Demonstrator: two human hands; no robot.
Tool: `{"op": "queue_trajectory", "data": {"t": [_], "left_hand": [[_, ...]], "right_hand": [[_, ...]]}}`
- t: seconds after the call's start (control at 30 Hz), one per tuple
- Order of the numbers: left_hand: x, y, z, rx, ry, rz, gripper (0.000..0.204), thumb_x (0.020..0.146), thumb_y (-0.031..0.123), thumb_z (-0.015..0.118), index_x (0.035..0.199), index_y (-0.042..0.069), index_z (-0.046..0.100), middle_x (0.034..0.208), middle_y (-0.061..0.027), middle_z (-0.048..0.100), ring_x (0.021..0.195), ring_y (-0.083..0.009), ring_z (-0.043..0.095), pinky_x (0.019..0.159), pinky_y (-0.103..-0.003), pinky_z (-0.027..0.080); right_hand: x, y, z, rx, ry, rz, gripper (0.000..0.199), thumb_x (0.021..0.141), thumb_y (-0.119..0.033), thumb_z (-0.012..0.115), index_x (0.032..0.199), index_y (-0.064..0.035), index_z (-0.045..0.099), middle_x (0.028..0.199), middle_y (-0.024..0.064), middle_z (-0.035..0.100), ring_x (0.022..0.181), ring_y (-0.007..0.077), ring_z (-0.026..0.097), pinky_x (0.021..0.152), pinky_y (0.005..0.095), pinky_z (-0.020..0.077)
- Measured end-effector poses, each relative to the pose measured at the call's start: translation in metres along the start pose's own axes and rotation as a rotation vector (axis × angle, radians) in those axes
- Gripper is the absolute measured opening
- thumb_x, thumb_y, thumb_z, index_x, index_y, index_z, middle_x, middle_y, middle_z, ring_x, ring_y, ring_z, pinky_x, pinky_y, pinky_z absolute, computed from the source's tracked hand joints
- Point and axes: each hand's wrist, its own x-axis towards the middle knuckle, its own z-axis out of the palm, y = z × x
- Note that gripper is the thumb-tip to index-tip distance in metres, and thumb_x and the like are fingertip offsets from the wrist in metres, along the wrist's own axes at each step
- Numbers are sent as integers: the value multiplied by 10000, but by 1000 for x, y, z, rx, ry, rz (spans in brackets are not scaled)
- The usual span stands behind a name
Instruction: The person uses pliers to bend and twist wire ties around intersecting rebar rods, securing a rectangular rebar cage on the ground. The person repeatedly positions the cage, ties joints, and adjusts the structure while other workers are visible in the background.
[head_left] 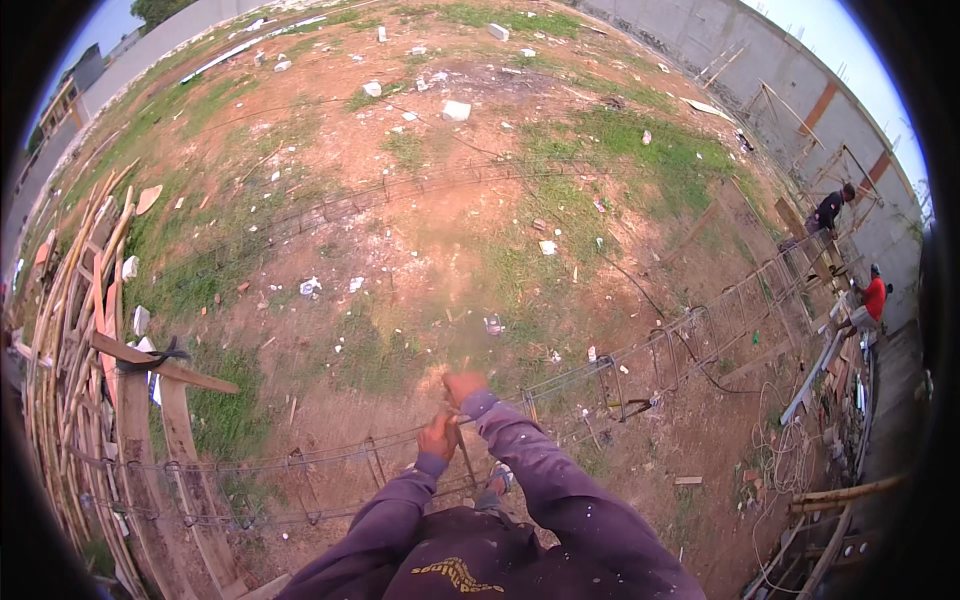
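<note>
A person bends over a long rebar cage (560, 385) lying across bare dirt. Left hand (437, 438) grips a thin tool (462, 450) at a bar; right hand (463, 385) is blurred — its grip unclear. Likely mid-tie — next needs a steady twist.

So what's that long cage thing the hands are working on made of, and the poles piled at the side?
The long cage looks like steel reinforcing bars: thin, dark, rusty-brown rods with square loops around them. Both the left hand and right hand grip a thin tool at it, too blurred to identify. The poles look like raw wood or bamboo: pale tan, rough and slightly crooked.
</note>
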Motion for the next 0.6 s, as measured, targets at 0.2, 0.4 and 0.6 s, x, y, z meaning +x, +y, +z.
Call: {"op": "queue_trajectory", "data": {"t": [0.2,0.4,0.6], "left_hand": [[18,-15,19,-343,83,-221,221,903,249,616,874,31,633,647,-18,565,602,-81,509,557,-259,422],[33,-23,13,-518,-162,-293,171,869,137,613,973,4,642,799,-54,640,717,-113,588,673,-267,479],[19,-17,-4,-298,-217,-69,458,743,57,632,1192,19,553,934,-97,652,903,-196,636,887,-338,483]], "right_hand": [[-80,11,-18,212,-92,137,239,800,-276,600,924,-80,658,859,173,669,833,357,646,750,445,504],[-127,30,-27,1015,171,351,370,859,-364,578,933,-5,627,810,217,620,819,358,615,770,435,471],[-223,309,-39,-297,100,1043,409,755,-204,677,1139,-94,590,1214,132,517,1167,319,500,922,475,433]]}}
